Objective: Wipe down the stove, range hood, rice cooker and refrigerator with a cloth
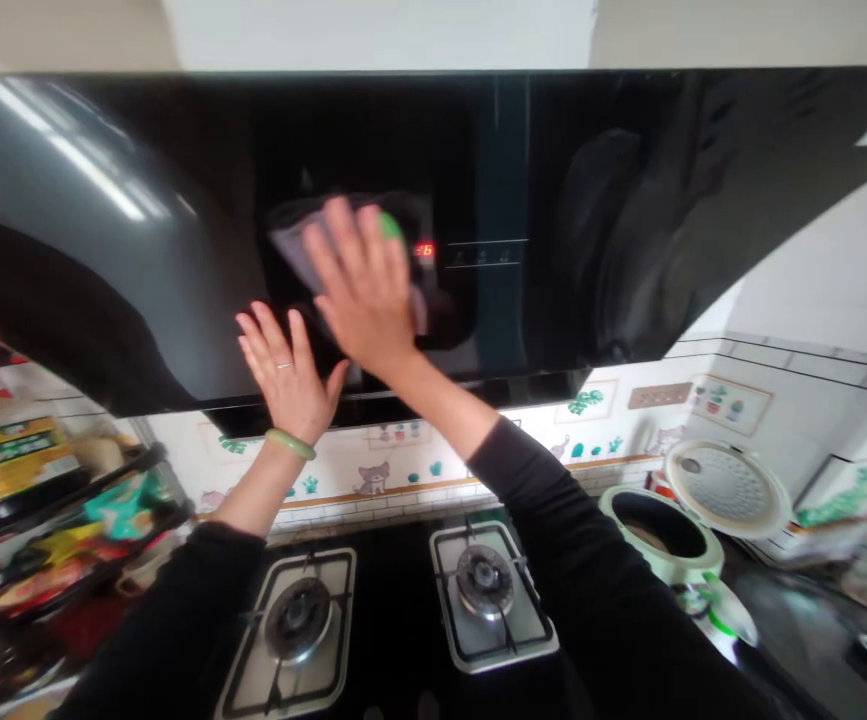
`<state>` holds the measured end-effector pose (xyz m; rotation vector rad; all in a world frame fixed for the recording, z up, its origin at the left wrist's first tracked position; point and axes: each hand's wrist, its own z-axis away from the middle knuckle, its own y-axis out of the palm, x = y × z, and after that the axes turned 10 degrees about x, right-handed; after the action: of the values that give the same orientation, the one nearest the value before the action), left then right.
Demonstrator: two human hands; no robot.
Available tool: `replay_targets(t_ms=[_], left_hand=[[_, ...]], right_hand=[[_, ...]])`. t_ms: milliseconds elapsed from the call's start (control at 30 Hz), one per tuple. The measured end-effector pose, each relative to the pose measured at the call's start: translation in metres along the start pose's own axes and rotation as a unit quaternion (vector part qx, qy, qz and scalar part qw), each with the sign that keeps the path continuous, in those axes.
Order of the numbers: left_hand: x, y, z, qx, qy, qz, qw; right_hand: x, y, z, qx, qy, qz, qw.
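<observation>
My right hand (pixel 362 285) presses a grey cloth (pixel 294 240) flat against the black glass front of a range hood (pixel 373 130), with a small green patch (pixel 390 226) showing past my fingers. Just left of and below it, my left hand (pixel 290 375) rests open on the same glass, fingers spread and holding nothing. It wears a ring and a green bangle (pixel 290 443). A red digital display (pixel 424 250) glows just right of my right hand, beside a row of touch buttons (pixel 482 255).
Below the hood lie a black gas hob (pixel 395 600) with two burners and a tiled wall with cartoon stickers. At right stand an open rice cooker (pixel 662 530) and its raised lid (pixel 728 490). A packed wire shelf rack (pixel 50 500) stands at left.
</observation>
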<state>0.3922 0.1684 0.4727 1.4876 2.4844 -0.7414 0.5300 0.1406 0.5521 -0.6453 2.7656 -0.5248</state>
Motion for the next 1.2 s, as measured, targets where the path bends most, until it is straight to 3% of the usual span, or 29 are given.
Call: replay_targets(t_ms=[67, 133, 233, 333, 433, 500, 600, 700, 800, 867, 967, 1033, 1100, 1200], left_hand=[[0.002, 0.0, 0.0, -0.001, 0.001, -0.002, 1.0], [0.0, 0.0, 0.001, -0.004, -0.006, 0.01, 1.0], [-0.006, 0.0, 0.003, -0.006, -0.006, -0.024, 1.0], [-0.008, 0.0, 0.004, -0.007, 0.036, -0.124, 0.992], [-0.003, 0.0, 0.002, -0.008, 0.069, -0.184, 0.98], [0.0, -0.001, 0.0, -0.01, 0.066, -0.197, 0.978], [0.002, -0.001, -0.002, -0.018, 0.045, -0.168, 0.985], [0.002, -0.001, -0.002, -0.02, 0.032, -0.138, 0.99], [0.002, -0.001, -0.002, -0.016, 0.039, -0.149, 0.988], [0.004, -0.002, -0.001, -0.013, 0.056, -0.177, 0.983], [0.008, -0.003, -0.001, -0.013, 0.072, -0.207, 0.976], [0.009, -0.003, -0.002, -0.015, 0.061, -0.188, 0.98], [0.008, -0.003, -0.003, -0.016, 0.042, -0.159, 0.986], [0.005, -0.002, -0.003, -0.016, 0.027, -0.145, 0.989]], right_hand=[[0.001, 0.007, 0.003, 0.053, -0.118, 0.043, 0.991], [-0.018, -0.003, 0.008, 0.063, -0.212, 0.1, 0.97], [-0.073, -0.049, 0.021, 0.042, -0.224, 0.148, 0.962], [-0.143, -0.109, 0.04, -0.036, -0.072, 0.176, 0.981], [-0.211, -0.142, 0.074, -0.193, 0.108, 0.207, 0.953], [-0.249, -0.14, 0.107, -0.278, 0.205, 0.196, 0.918], [-0.289, -0.113, 0.161, -0.338, 0.375, 0.133, 0.853], [-0.305, -0.092, 0.191, -0.334, 0.521, 0.04, 0.784], [-0.302, -0.109, 0.165, -0.328, 0.574, -0.005, 0.75], [-0.293, -0.14, 0.122, -0.348, 0.535, 0.034, 0.769], [-0.277, -0.195, 0.054, -0.412, 0.372, 0.174, 0.813], [-0.273, -0.218, 0.03, -0.421, 0.299, 0.199, 0.833], [-0.277, -0.22, 0.031, -0.408, 0.287, 0.181, 0.848], [-0.289, -0.183, 0.071, -0.394, 0.354, 0.156, 0.834]])
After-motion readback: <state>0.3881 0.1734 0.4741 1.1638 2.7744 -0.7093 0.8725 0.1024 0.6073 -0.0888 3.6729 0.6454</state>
